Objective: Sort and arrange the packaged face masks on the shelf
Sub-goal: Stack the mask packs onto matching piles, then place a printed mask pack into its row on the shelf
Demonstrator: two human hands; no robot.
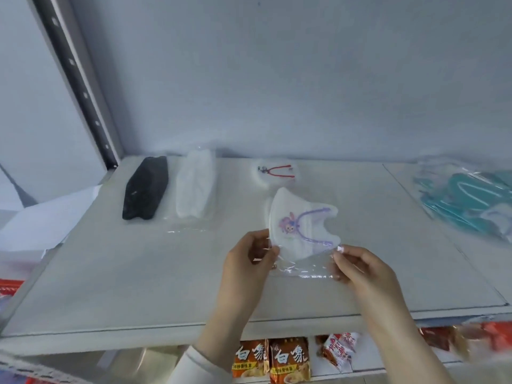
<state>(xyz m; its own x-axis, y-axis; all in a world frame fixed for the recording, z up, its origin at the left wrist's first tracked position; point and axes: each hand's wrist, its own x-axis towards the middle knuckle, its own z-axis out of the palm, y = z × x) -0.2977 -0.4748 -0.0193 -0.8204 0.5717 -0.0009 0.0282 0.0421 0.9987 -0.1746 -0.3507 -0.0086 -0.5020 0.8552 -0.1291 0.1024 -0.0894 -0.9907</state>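
A white mask with a purple cartoon print and purple ear loops [299,221] sits in a clear wrapper above the middle of the white shelf [138,286]. My left hand [249,261] pinches the wrapper's left edge. My right hand [360,268] pinches its lower right corner. A black packaged mask [146,187] and a white packaged mask [195,187] lie side by side at the back left. A white mask with red loops [274,173] lies at the back centre. Teal masks in clear plastic [468,198] lie at the right.
A slotted metal upright [83,87] rises at the back left corner. White paper [47,217] lies off the shelf's left side. Snack packets [288,358] stand on the shelf below, under the front edge.
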